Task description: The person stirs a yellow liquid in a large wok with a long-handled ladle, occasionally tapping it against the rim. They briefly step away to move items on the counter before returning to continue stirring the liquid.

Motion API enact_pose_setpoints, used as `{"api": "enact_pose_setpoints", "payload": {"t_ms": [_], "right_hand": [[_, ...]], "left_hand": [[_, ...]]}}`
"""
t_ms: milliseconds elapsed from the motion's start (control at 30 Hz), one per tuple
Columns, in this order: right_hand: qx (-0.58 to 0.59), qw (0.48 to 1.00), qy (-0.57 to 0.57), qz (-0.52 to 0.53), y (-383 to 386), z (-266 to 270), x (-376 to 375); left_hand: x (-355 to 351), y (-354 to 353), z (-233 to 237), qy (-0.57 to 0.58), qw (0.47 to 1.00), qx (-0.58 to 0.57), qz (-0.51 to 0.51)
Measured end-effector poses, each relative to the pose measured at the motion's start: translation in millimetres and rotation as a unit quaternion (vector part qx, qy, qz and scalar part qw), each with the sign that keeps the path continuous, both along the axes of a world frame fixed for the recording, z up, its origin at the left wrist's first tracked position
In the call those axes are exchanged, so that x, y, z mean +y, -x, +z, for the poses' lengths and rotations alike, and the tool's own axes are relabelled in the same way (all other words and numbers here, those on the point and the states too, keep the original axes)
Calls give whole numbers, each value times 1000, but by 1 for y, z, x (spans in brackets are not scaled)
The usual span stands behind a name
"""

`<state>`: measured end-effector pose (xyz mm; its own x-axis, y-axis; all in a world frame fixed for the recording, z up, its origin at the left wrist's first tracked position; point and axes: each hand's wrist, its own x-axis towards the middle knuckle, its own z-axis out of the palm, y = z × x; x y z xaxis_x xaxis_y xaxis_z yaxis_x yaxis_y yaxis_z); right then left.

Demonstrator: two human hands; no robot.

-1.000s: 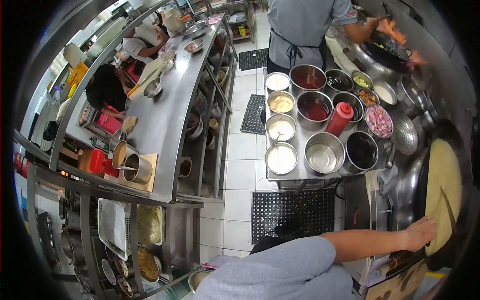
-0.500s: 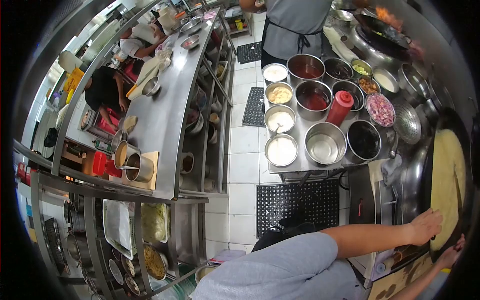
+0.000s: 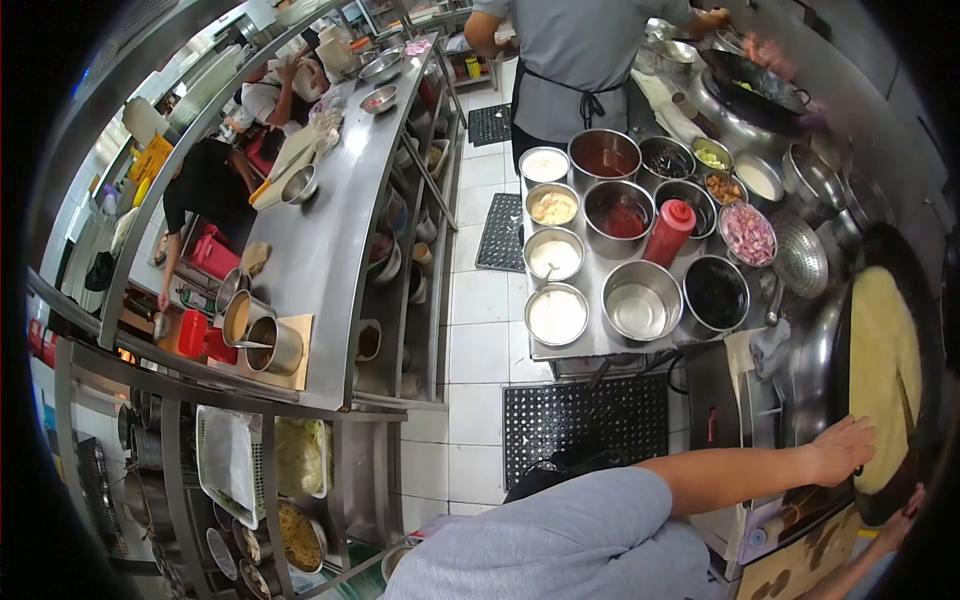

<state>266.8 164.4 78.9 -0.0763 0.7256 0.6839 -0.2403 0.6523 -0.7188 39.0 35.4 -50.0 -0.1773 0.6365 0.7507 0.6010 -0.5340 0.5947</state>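
Yellow sheet (image 3: pixel 880 375) could tear if the wok (image 3: pixel 882 245) jerks; left hand (image 3: pixel 842 453) curls at its rim, right hand (image 3: pixel 910 506) lower right, both grips unclear.

Dark wok (image 3: pixel 882 243) on steel stove (image 3: pixel 822 365)

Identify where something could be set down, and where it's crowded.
Bare steel lies on the long silver table between the round steel bowl, beige crumpled cloth and light-brown board. Crowded: the silver counter, packed with round metal pots and a red plastic bottle; the black pan, with a pale yellow sheet inside, left hand alongside.
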Motion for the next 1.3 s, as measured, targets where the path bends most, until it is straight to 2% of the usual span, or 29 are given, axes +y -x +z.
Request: {"api": "enact_pose_setpoints", "payload": {"t_ms": [167,267,300,400,500,567,667,700,733,833,1100,1133,1167,1267,1300], "right_hand": [[-11,999,-48,6,11,47,-54],[-75,993,-85,8,10,73,-75],[-70,995,-24,59,-14,78,-62],[-105,994,-7,36,-32,103,-72],[-74,997,15,-27,-39,128,-80],[-45,997,21,-67,-17,143,-103],[-65,996,38,-54,-38,173,-96],[70,989,85,-99,-1,182,-118],[67,989,83,-101,6,186,-126],[55,992,71,-88,5,188,-127],[87,990,73,-87,36,176,-141],[89,990,70,-85,29,173,-130],[72,996,2,-55,-49,154,-62],[82,994,10,-70,-9,127,-63],[90,995,3,-39,-8,115,-58]], "left_hand": [[3,-3,-4,-30,999,3,21],[3,-2,-5,-14,1000,2,10],[1,-1,-2,-11,1000,6,12],[0,-1,-1,-25,999,18,38],[5,-6,-6,-42,997,19,61],[6,-7,-8,-43,997,11,56],[6,-5,-7,-48,998,3,42],[7,-5,-8,-58,997,8,51],[8,-5,-8,-70,996,14,59],[1,1,2,-3,1000,16,0],[-5,2,6,35,999,29,4],[-5,2,6,43,999,32,2],[-2,-1,3,30,999,24,6],[5,-8,-6,4,1000,9,16],[5,-8,-6,5,1000,12,15]]}}
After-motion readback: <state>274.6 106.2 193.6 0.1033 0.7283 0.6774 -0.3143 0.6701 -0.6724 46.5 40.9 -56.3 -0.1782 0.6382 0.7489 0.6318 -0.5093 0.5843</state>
